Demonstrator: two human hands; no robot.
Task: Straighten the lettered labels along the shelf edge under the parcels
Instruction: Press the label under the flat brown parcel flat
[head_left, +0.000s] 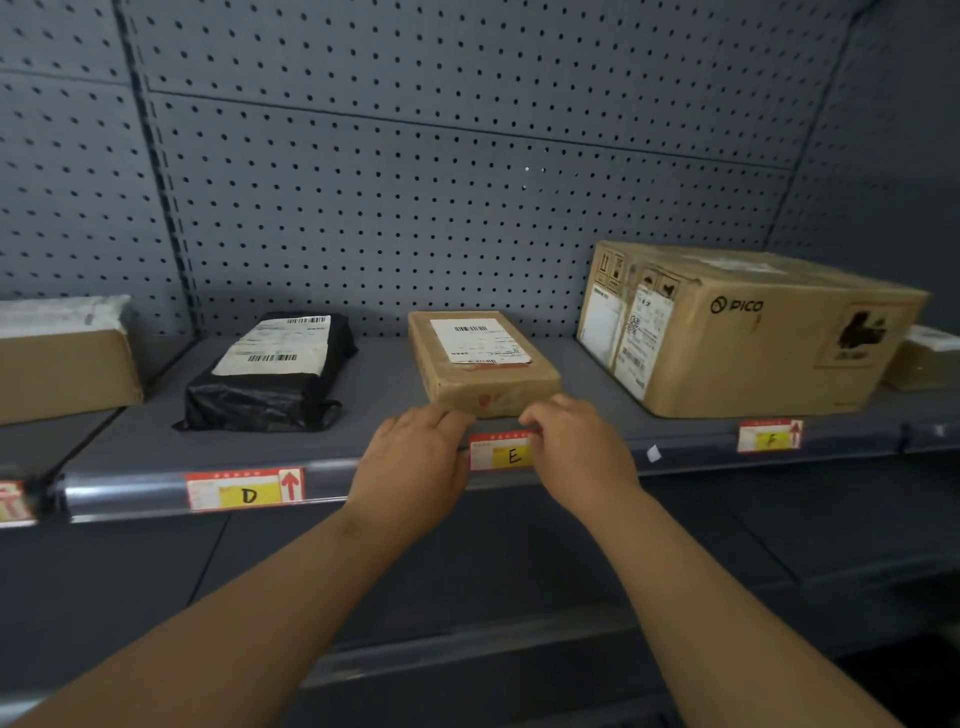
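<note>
Fingers (447, 415) of left hand (415, 457) and right hand (576, 457) curled, pinching red-and-yellow paper label "E" (506, 452), lying lengthwise along grey shelf edge (332, 480), beneath flat brown cardboard parcel (480, 364); read "D" (244, 491), "F" (770, 436), "PICO" (737, 305).

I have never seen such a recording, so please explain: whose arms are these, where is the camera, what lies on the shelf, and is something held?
The single picture comes from a camera on a person's head, looking down at their own bare arms. The left hand and right hand touch both ends of the E label on the shelf edge; nothing is lifted. On the shelf lie a black bag parcel above the D label, a small flat box, and a large PICO carton above the F label.
</note>
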